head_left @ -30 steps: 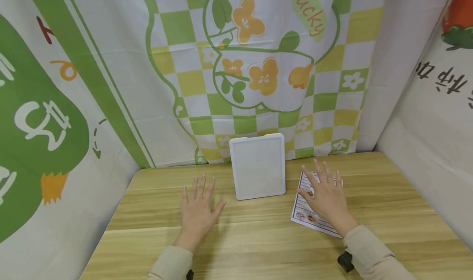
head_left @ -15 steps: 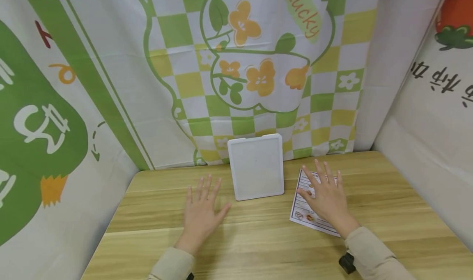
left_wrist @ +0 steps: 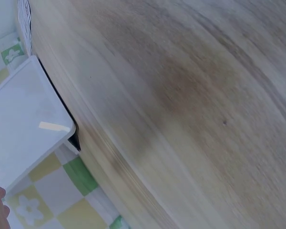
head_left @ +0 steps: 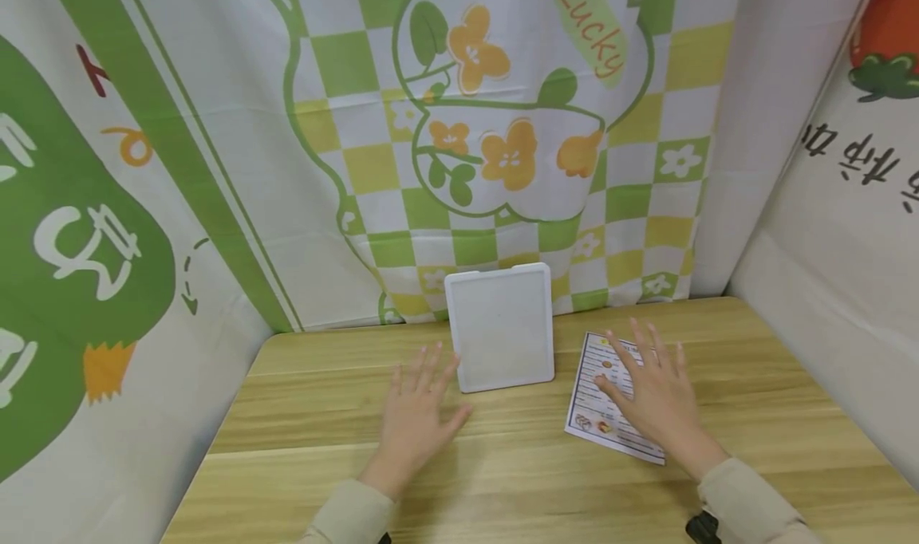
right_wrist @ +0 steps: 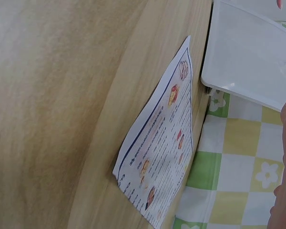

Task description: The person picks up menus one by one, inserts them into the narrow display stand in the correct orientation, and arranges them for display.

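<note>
A white rectangular board with a raised frame (head_left: 501,329) stands propped upright at the back of the table, by the curtain. My left hand (head_left: 418,420), fingers spread and straight, is over the table just left of the board's lower corner. To the right lies a printed sheet (head_left: 590,404) with a blue border, lines of text and small food pictures. My right hand (head_left: 659,396), also spread, overlaps the sheet's right part and hides it in the head view. In the right wrist view the sheet (right_wrist: 155,143) shows slightly curled edges. Neither hand holds anything.
The wooden table (head_left: 502,480) has its back edge against a green-and-white checked curtain (head_left: 459,245). Printed cloth walls close in the left (head_left: 143,416) and right (head_left: 826,257) sides. A black strap device (head_left: 702,526) sits at the right wrist.
My left hand has moved rightward, closer to the board. My right hand has shifted a little to the right, uncovering more of the sheet. The board and sheet stay in place.
</note>
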`<act>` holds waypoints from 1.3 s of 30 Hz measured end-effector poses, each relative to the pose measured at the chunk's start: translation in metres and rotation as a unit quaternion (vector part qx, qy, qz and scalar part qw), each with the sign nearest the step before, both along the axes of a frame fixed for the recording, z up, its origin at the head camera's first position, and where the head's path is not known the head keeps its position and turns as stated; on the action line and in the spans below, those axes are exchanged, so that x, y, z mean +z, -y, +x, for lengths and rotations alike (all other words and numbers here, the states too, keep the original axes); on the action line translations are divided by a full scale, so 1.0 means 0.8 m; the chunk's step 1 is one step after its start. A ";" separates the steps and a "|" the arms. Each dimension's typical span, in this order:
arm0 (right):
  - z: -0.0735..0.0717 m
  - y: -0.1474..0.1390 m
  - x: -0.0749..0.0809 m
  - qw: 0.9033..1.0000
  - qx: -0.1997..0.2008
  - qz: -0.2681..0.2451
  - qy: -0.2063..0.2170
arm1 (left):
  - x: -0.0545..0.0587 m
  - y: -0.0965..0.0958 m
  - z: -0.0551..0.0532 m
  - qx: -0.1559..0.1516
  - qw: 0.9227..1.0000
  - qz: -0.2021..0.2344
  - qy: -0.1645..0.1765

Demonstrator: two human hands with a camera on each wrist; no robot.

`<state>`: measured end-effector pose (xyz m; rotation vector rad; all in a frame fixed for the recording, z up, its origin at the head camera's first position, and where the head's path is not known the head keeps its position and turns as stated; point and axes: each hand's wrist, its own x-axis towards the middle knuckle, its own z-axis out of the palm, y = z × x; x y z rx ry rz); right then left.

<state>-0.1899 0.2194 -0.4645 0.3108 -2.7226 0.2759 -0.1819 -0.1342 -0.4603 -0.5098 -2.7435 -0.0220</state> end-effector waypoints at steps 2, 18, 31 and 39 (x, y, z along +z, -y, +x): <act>0.002 -0.002 0.000 1.000 0.001 -0.004 0.000 | -0.001 -0.005 -0.001 -0.009 1.000 0.001 0.001; 0.026 -0.025 -0.008 1.000 0.011 -0.009 -0.008 | -0.008 -0.054 -0.009 -0.058 0.998 -0.022 -0.004; 0.037 -0.039 -0.007 1.000 0.022 -0.007 -0.018 | -0.013 -0.096 -0.023 -0.102 0.995 -0.017 0.003; 0.046 -0.042 -0.007 1.000 0.028 -0.006 -0.008 | -0.014 -0.112 -0.029 -0.134 0.990 -0.018 0.030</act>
